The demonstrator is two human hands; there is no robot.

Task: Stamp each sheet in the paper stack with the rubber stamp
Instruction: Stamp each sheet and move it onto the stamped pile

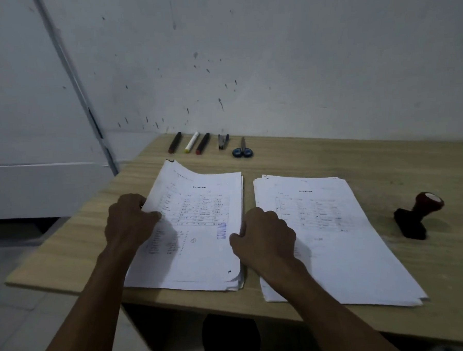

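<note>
Two stacks of printed sheets lie side by side on the wooden table. The top sheet of the left paper stack carries a blue stamp mark near its right edge. My left hand grips that stack's left edge with curled fingers. At the same stack's right edge, my right hand holds the sheets, thumb on the paper. The right paper stack lies flat beside my right hand. The rubber stamp, black base and dark red handle, lies tipped on its side at the table's right, apart from both hands.
Along the table's back edge lie three markers, a stapler and blue-handled scissors. A white wall stands right behind the table. The table's front edge runs just below the stacks, with the floor at the left.
</note>
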